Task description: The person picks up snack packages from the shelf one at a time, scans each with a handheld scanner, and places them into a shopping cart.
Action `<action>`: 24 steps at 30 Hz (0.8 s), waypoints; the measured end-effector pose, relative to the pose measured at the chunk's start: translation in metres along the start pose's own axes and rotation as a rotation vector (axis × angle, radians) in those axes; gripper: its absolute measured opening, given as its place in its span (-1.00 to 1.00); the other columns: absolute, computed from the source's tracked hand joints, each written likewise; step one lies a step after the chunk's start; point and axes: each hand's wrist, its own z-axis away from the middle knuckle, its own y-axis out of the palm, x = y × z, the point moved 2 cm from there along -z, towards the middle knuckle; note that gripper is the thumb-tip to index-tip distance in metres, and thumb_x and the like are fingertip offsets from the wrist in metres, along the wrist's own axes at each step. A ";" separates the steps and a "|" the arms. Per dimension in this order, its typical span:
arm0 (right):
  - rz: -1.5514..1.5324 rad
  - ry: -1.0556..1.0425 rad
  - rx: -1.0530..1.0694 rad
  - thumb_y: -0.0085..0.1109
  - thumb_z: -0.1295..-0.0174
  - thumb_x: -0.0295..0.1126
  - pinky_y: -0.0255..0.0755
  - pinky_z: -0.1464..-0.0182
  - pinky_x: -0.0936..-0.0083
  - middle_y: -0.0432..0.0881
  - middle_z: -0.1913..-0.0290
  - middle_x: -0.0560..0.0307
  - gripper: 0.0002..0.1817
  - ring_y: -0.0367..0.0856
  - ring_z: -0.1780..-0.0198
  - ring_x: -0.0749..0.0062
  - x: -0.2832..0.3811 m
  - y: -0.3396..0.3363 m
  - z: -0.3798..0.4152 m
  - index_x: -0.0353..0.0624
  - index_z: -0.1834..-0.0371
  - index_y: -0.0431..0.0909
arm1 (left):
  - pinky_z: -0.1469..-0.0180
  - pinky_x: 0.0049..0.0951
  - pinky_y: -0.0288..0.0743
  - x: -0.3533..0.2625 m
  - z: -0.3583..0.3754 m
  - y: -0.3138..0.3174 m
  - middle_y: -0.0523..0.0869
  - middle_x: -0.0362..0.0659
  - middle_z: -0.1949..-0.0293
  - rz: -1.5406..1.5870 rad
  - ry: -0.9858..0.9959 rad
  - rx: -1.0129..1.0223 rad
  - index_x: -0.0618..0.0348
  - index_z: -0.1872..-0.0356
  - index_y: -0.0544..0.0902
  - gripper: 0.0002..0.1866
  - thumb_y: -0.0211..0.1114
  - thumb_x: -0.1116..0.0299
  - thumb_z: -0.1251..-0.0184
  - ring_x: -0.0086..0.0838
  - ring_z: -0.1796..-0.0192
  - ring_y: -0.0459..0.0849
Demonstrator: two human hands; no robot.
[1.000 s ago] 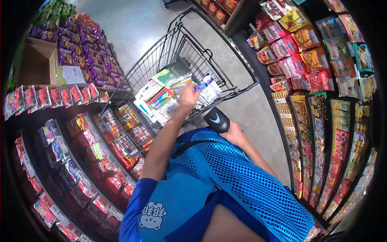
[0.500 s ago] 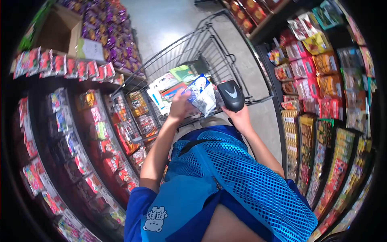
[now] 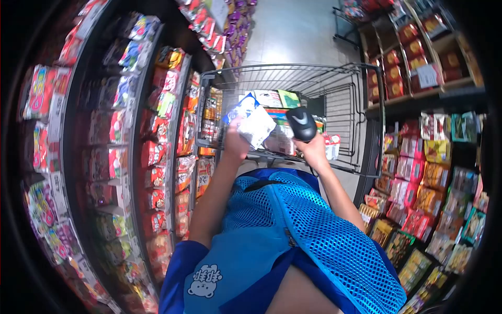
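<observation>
My left hand (image 3: 236, 140) is closed on a blue and white snack packet (image 3: 260, 125), its pale side turned up. The hand is a little blurred by motion. In my right hand (image 3: 314, 150) is a black handheld barcode scanner (image 3: 300, 125) with a grey curved mark on top. Both hands are over the near end of a dark wire shopping cart (image 3: 380, 110). Inside the cart lie several packages, among them a green one (image 3: 289, 98) and a red and white one (image 3: 331, 144), partly hidden by my hands and what they hold.
A tall shelf (image 3: 65, 125) of hanging snack packets with price tags runs close along the left. More packaged snacks (image 3: 410, 167) fill the right side, below a rack of boxed goods (image 3: 408, 34). Purple packages (image 3: 239, 26) stand beyond the cart, beside the grey floor (image 3: 287, 36).
My view has swung to the left, so the left shelf looks nearer and the cart sits squarer ahead. The packet has moved away from the scanner; both hands keep their hold.
</observation>
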 end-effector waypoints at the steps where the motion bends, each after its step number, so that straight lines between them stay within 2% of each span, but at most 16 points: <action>1: -0.005 0.041 -0.014 0.43 0.05 -0.48 0.55 0.18 0.47 0.72 0.30 0.11 -0.60 0.68 0.29 0.46 -0.003 -0.005 -0.002 -0.28 0.09 0.60 | -0.24 -0.20 0.48 -0.012 0.004 0.001 0.60 -0.05 -0.15 0.039 0.001 0.014 0.24 -0.27 0.39 -0.55 -0.04 0.19 -0.50 -0.22 -0.19 0.60; 3: 0.113 0.126 -0.015 0.41 0.02 -0.44 0.49 0.39 0.51 0.69 0.44 0.16 -0.70 0.61 0.46 0.55 -0.006 -0.019 -0.006 -0.29 0.20 0.62 | -0.24 -0.18 0.48 -0.033 0.008 -0.003 0.60 0.01 -0.14 -0.054 0.082 0.075 0.33 -0.25 0.41 -0.51 -0.07 0.17 -0.49 -0.17 -0.18 0.61; 4: 0.062 0.123 0.007 0.38 -0.02 -0.42 0.39 0.56 0.54 0.63 0.57 0.18 -0.80 0.53 0.61 0.59 -0.014 -0.025 -0.008 -0.28 0.32 0.64 | -0.24 -0.18 0.48 -0.044 0.006 -0.008 0.60 0.03 -0.14 -0.096 0.116 0.115 0.35 -0.24 0.41 -0.51 -0.06 0.17 -0.49 -0.17 -0.18 0.61; 5: 0.137 -0.004 -0.063 0.35 -0.03 -0.43 0.35 0.62 0.56 0.60 0.62 0.17 -0.85 0.52 0.65 0.58 -0.033 -0.030 -0.014 -0.29 0.40 0.64 | -0.24 -0.19 0.49 -0.052 0.003 -0.014 0.60 0.04 -0.13 -0.140 0.147 0.153 0.36 -0.23 0.42 -0.51 -0.05 0.18 -0.48 -0.17 -0.17 0.62; 7: 0.114 0.218 0.035 0.30 -0.06 -0.46 0.29 0.62 0.60 0.63 0.56 0.20 -0.89 0.46 0.67 0.65 -0.045 -0.036 -0.014 -0.27 0.38 0.65 | -0.26 -0.16 0.47 -0.065 -0.008 -0.028 0.61 0.07 -0.13 -0.135 0.224 0.163 0.38 -0.23 0.42 -0.53 -0.02 0.20 -0.50 -0.15 -0.17 0.62; 9: 0.103 0.278 0.103 0.27 -0.04 -0.52 0.45 0.64 0.57 0.63 0.57 0.14 -0.88 0.57 0.67 0.51 -0.072 -0.033 -0.019 -0.30 0.34 0.63 | -0.35 -0.12 0.38 -0.076 -0.019 -0.038 0.57 0.08 -0.21 -0.142 0.253 0.180 0.37 -0.27 0.39 -0.52 -0.02 0.20 -0.52 -0.14 -0.25 0.57; 10: 0.085 0.358 0.127 0.27 -0.04 -0.54 0.45 0.64 0.56 0.63 0.55 0.10 -0.85 0.58 0.67 0.47 -0.063 -0.024 -0.014 -0.36 0.32 0.61 | -0.34 -0.15 0.40 -0.082 -0.020 -0.032 0.59 0.05 -0.19 -0.147 0.191 0.066 0.35 -0.26 0.41 -0.52 0.02 0.17 -0.53 -0.18 -0.24 0.58; 11: 0.064 0.439 0.149 0.27 -0.03 -0.57 0.45 0.65 0.55 0.62 0.54 0.06 -0.82 0.59 0.67 0.43 -0.055 -0.010 -0.009 -0.41 0.29 0.58 | -0.30 -0.18 0.44 -0.086 -0.021 -0.029 0.61 0.04 -0.15 -0.152 0.201 0.060 0.33 -0.25 0.43 -0.53 0.04 0.17 -0.52 -0.20 -0.20 0.61; 14: -0.059 0.443 0.312 0.27 -0.03 -0.57 0.50 0.62 0.55 0.64 0.48 -0.03 -0.85 0.64 0.61 0.40 -0.066 0.031 -0.011 -0.45 0.36 0.56 | -0.21 -0.23 0.53 -0.092 -0.031 -0.030 0.65 -0.01 -0.08 -0.161 0.235 0.047 0.32 -0.20 0.47 -0.56 0.07 0.17 -0.51 -0.27 -0.12 0.67; 15: -0.082 0.470 0.362 0.26 -0.05 -0.58 0.51 0.62 0.54 0.64 0.48 -0.04 -0.84 0.64 0.62 0.40 -0.044 0.047 -0.008 -0.46 0.35 0.54 | -0.21 -0.23 0.53 -0.094 -0.034 -0.029 0.65 -0.01 -0.08 -0.156 0.242 0.059 0.33 -0.20 0.48 -0.55 0.07 0.17 -0.51 -0.26 -0.12 0.67; 19: -0.114 0.317 0.470 0.18 -0.10 -0.59 0.47 0.60 0.56 0.64 0.50 0.03 -0.93 0.60 0.61 0.49 0.017 0.093 -0.011 -0.40 0.37 0.55 | -0.22 -0.24 0.52 -0.102 -0.037 -0.014 0.65 0.00 -0.08 -0.157 0.266 0.062 0.36 -0.19 0.48 -0.54 0.07 0.16 -0.51 -0.25 -0.12 0.67; 21: -0.161 0.217 0.515 0.23 -0.08 -0.50 0.42 0.64 0.59 0.62 0.54 0.14 -0.86 0.58 0.62 0.55 0.050 0.102 -0.011 -0.36 0.33 0.58 | -0.22 -0.24 0.52 -0.107 -0.037 -0.004 0.65 0.01 -0.09 -0.162 0.272 0.065 0.37 -0.19 0.49 -0.54 0.08 0.16 -0.51 -0.25 -0.11 0.67; 24: -0.139 0.065 0.451 0.26 -0.06 -0.52 0.38 0.65 0.59 0.61 0.55 0.19 -0.85 0.56 0.63 0.57 0.099 0.097 -0.004 -0.34 0.32 0.55 | -0.21 -0.23 0.52 -0.114 -0.040 0.007 0.65 0.03 -0.08 -0.158 0.294 0.099 0.37 -0.18 0.49 -0.54 0.10 0.16 -0.50 -0.23 -0.11 0.67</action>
